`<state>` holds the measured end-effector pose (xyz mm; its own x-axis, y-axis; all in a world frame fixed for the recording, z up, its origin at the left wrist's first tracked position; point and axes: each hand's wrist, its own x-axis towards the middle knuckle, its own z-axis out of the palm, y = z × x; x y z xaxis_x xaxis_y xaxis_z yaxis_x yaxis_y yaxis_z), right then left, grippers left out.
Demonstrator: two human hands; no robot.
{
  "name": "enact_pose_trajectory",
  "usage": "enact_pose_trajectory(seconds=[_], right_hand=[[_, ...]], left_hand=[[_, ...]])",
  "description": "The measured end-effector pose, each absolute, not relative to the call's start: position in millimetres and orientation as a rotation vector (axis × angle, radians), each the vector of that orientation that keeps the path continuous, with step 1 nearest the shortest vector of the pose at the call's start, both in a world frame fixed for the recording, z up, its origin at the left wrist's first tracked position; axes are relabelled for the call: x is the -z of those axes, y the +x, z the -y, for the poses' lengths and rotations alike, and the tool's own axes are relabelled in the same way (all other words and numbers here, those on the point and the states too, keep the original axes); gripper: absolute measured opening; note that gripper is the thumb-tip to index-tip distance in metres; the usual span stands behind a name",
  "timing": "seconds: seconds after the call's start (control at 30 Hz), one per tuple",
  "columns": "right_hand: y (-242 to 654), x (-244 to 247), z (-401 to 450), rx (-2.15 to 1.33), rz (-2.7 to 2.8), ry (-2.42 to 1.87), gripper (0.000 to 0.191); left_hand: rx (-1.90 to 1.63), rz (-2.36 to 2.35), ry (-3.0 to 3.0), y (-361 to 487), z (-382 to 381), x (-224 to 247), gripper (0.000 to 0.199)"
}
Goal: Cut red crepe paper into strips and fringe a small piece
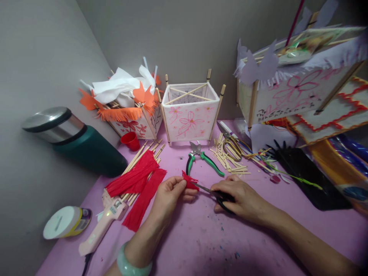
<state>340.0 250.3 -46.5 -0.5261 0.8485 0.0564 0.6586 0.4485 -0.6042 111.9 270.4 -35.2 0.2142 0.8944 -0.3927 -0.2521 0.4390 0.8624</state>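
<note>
Between the thumb and fingers of my left hand [172,191] is a small piece of red crepe paper [190,181]. My right hand [241,197] grips black-handled scissors [222,197], whose blades reach left to the right edge of that piece. Just beyond both hands lie green-handled pliers [205,157], jaws pointing away. To the left of my left hand, red crepe paper strips [145,199] lie on the table and partly cover a bundle of wooden sticks [140,155].
Along the back stand a white lantern frame [191,122] with drawn flowers, an orange-fringed box [126,115] and a larger purple-fringed lantern [296,86]. A teal bottle [89,149], a pink glue gun [103,226] and a tub [67,222] are left; gold-handled scissors [232,147] and short sticks [227,159] right.
</note>
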Motion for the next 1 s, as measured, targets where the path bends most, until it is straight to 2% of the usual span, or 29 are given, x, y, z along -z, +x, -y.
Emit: enact_pose_trajectory(seconds=[0.73, 1.0], right_hand=[[340, 46, -251, -0.776, 2.310, -1.302, 0.023], [342, 37, -249, -0.836, 2.317, -1.321, 0.041]], left_hand=[[-0.915, -1.075, 0.748, 112, -273, 33, 0.039], [-0.960, -1.079, 0.755, 108, -275, 28, 0.037]])
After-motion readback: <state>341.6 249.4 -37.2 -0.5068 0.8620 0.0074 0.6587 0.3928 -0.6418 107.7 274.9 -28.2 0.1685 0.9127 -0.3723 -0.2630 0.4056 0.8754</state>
